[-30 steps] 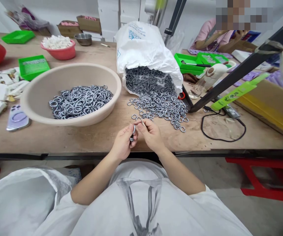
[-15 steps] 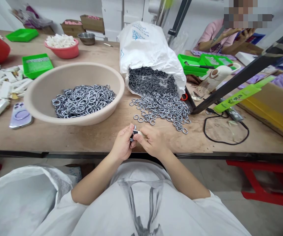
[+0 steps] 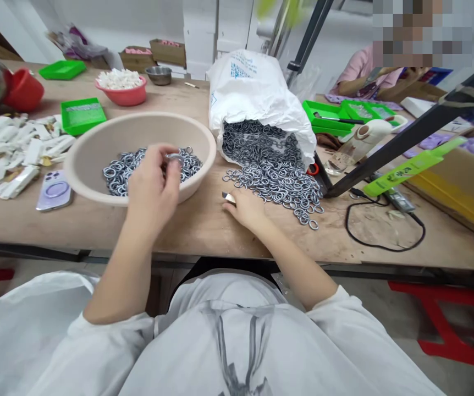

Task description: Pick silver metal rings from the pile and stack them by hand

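My left hand [image 3: 151, 184] is over the near rim of a wide beige basin [image 3: 78, 181]. Between its thumb and fingers it pinches a grey ring [image 3: 175, 158]. Below it, many similar grey rings [image 3: 117, 175] lie heaped in the basin, partly hidden by the hand. At the front of the loose pile of rings [image 3: 280, 179], my right hand [image 3: 247, 209] rests near the tabletop, closed around a small knife [image 3: 229, 198]. Its short dark-tipped blade points left; the handle is mostly covered by my fingers.
A white sack [image 3: 253, 88] lies open behind the pile, spilling rings. White pieces [image 3: 31, 151] and a phone [image 3: 54, 190] are left of the basin. A dark slanted post [image 3: 389, 148] and a black cable [image 3: 348, 220] stand to the right. Another person [image 3: 360, 71] sits across the table.
My hands were together at the table edge and are now apart. The left moved up and left over the basin with a ring; the right moved slightly forward, still holding the knife.
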Motion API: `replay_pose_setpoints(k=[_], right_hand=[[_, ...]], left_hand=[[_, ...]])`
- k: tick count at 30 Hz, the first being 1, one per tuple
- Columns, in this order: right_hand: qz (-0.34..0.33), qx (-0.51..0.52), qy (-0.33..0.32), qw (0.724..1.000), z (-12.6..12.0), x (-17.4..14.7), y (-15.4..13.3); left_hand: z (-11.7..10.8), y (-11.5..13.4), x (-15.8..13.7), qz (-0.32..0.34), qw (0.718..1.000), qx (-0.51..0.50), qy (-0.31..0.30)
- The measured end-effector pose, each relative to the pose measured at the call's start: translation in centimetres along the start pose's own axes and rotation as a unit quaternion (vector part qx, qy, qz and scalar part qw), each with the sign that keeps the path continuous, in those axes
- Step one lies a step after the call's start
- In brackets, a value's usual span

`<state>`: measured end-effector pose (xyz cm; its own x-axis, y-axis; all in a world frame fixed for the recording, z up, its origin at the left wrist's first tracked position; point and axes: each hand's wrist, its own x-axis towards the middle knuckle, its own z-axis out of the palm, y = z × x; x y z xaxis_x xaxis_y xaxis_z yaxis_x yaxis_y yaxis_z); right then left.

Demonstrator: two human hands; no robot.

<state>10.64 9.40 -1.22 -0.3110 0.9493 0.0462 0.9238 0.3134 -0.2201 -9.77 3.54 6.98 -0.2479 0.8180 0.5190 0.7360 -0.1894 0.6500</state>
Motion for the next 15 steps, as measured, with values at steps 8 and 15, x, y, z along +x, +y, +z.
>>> replay_pose_setpoints(k=[8, 15], right_hand=[[0.023, -0.048, -0.006, 0.999, 0.7, 0.2, 0.1], [0.04, 0.145, 0.004, 0.989, -0.1, -0.7, 1.3]], left_hand=[[0.1, -2.5, 2.2, 0.096, 0.97, 0.222, -0.012], [5.2, -0.8, -6.0, 0.046, 0.983, -0.142, -0.109]])
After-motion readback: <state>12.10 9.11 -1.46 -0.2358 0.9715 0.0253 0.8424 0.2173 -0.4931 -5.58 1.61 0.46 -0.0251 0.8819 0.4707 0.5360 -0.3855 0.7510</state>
